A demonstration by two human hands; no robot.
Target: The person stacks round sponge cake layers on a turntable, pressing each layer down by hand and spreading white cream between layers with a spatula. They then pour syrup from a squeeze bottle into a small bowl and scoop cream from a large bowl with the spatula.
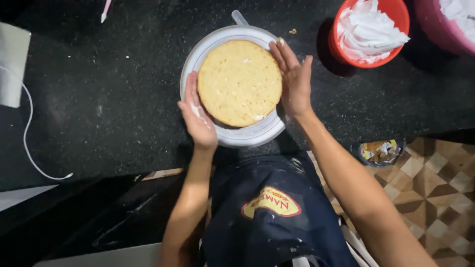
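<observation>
— Where is the sponge cake layer (239, 82)?
— On the white turntable (247, 134) on the black tabletop (109, 99). My left hand (197, 114) and right hand (294, 79), both flat and open, press its sides.

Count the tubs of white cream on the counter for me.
2. A red tub sits at the top right beside the cake; a pink tub is at the far right corner, cut off by the frame edge.
</observation>
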